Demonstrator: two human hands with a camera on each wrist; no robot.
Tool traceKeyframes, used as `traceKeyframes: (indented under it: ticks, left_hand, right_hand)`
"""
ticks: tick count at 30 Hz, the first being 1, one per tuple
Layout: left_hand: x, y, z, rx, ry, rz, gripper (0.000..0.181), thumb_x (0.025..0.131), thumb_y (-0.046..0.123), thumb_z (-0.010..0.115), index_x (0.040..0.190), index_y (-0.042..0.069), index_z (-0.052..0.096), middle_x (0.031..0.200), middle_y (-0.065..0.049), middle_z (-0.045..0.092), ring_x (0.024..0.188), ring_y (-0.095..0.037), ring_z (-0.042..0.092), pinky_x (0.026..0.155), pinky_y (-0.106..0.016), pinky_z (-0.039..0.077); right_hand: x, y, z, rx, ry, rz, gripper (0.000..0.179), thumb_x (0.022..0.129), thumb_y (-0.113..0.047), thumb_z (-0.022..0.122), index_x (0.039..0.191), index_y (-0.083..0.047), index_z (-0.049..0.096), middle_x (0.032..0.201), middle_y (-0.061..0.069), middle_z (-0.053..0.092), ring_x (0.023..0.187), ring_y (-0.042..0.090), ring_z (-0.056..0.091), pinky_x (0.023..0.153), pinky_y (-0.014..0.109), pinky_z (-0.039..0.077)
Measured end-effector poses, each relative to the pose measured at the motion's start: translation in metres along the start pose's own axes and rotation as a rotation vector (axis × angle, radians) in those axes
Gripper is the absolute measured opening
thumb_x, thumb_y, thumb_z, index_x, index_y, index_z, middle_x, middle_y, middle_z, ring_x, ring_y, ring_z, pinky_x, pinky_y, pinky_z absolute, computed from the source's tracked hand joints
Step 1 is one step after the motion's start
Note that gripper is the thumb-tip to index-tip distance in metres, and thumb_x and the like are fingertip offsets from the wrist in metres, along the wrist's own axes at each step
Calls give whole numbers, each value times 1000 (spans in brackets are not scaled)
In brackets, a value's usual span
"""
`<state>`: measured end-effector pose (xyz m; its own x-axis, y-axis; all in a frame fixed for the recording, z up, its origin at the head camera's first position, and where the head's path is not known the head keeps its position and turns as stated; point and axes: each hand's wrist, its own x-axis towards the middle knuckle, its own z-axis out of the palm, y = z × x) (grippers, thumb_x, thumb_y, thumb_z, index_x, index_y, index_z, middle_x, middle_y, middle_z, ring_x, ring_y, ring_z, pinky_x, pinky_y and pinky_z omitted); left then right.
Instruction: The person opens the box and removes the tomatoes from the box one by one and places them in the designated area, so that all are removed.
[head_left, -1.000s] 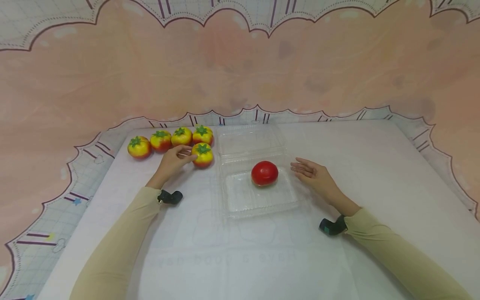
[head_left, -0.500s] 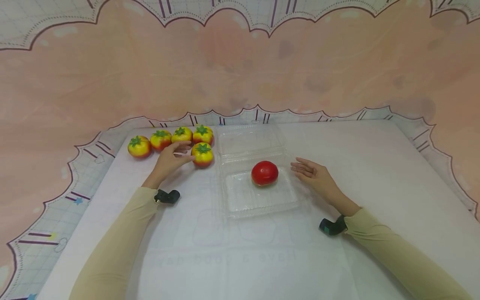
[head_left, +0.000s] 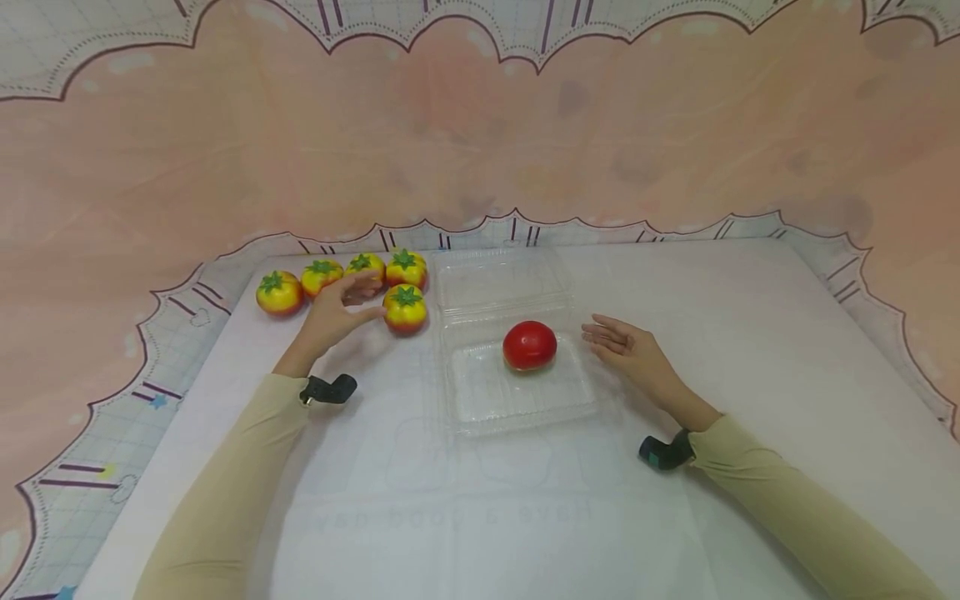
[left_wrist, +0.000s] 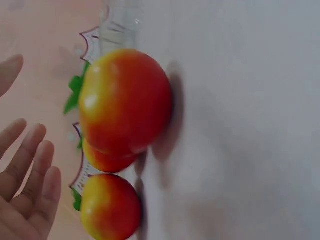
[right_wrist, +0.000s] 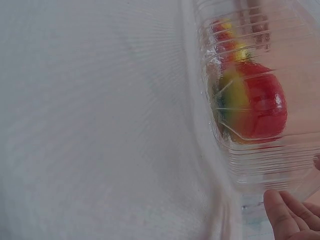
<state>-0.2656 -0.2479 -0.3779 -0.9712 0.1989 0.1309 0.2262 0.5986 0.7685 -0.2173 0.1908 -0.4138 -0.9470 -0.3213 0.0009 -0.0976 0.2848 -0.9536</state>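
Observation:
My left hand (head_left: pixel 330 312) is just left of the nearest yellow-and-red tomato (head_left: pixel 405 311), holding nothing. Its thumb is spread from the fingers, and the left wrist view shows the fingers (left_wrist: pixel 37 165) apart from the big tomato (left_wrist: pixel 125 102). One tomato (head_left: pixel 530 347) lies red underside up in the clear plastic clamshell box (head_left: pixel 480 408), whose lid is folded back. Beside the box's right wall, my right hand (head_left: pixel 630 354) has loosely extended fingers and grips nothing. Through the plastic in the right wrist view, the boxed tomato (right_wrist: pixel 255 102) shows its green top facing down.
Behind the left hand, several more tomatoes with green leafy tops stand in a row, including the leftmost tomato (head_left: pixel 280 293). The box lid (head_left: pixel 498 279) lies flat toward the back edge. A white cloth (head_left: pixel 450 533) covers the table, before a patterned peach backdrop (head_left: pixel 480 142).
My left hand has drawn back slightly left and away from the nearest tomato, its thumb and fingers spreading wider. The tomatoes, the box and my right hand have stayed put.

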Motion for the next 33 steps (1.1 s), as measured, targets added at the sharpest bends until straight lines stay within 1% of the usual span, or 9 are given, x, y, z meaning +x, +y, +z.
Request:
traceKeyframes:
  ticks: [3,8,10,17,20,22,25,27,33]
  left_hand:
    - [-2,7,-1,-11,-44,18,59,86,20,69,137,3,45,132,-20,53,120,-36,50,106,-50,38]
    - [-4,20,-1,-11,-112,23,58,86,20,68,136,4,46,136,-17,51,124,-35,48,109,-50,35]
    - [-5,27,0,-10,-131,20,57,86,20,68,136,5,46,137,-16,50,125,-34,48,109,-50,35]
    - [-9,53,6,-14,-192,71,52,86,12,67,133,1,49,135,-19,51,118,-35,51,106,-51,38]
    - [-9,61,11,-19,-219,90,51,86,12,67,133,3,49,133,-18,53,118,-35,51,105,-50,39]
    - [-8,65,14,-29,-237,105,51,86,12,67,133,6,50,131,-16,55,118,-34,52,105,-50,39]
    - [-7,72,19,-35,-266,138,52,85,13,69,133,9,51,128,-14,57,116,-31,53,104,-48,41]
    - [-6,77,23,-27,-288,166,53,84,14,70,134,10,51,127,-13,57,115,-30,54,103,-47,43]
    - [-2,93,35,18,-330,220,55,83,16,71,134,11,50,127,-12,58,116,-27,55,102,-44,45]
  right_hand:
    - [0,0,0,7,-1,-1,55,92,1,54,142,6,32,139,27,45,125,26,51,88,10,47]
    - [-1,-1,0,35,-1,-9,56,91,2,54,142,7,31,139,29,44,116,4,57,88,10,47]
    - [-1,-1,0,42,-2,-12,56,91,2,54,142,7,31,139,29,44,113,-1,57,87,10,47]
    - [-2,-1,0,45,-4,-23,56,91,2,54,142,8,31,138,30,44,109,-6,57,87,9,47]
    - [-1,-1,0,34,-2,-19,56,91,1,54,142,8,31,138,30,44,113,0,58,87,9,47]
    - [-1,-1,0,20,1,-10,55,92,0,54,142,7,32,138,29,45,118,10,57,87,10,47]
    - [0,-1,1,-8,3,0,54,92,-1,54,142,5,33,138,27,47,125,29,51,87,10,47]
    - [0,-1,1,-17,4,6,54,93,-2,54,142,5,33,138,26,47,126,35,47,88,11,47]
    - [0,-2,1,-16,1,11,55,92,0,54,142,5,32,138,26,46,126,36,46,88,11,47]
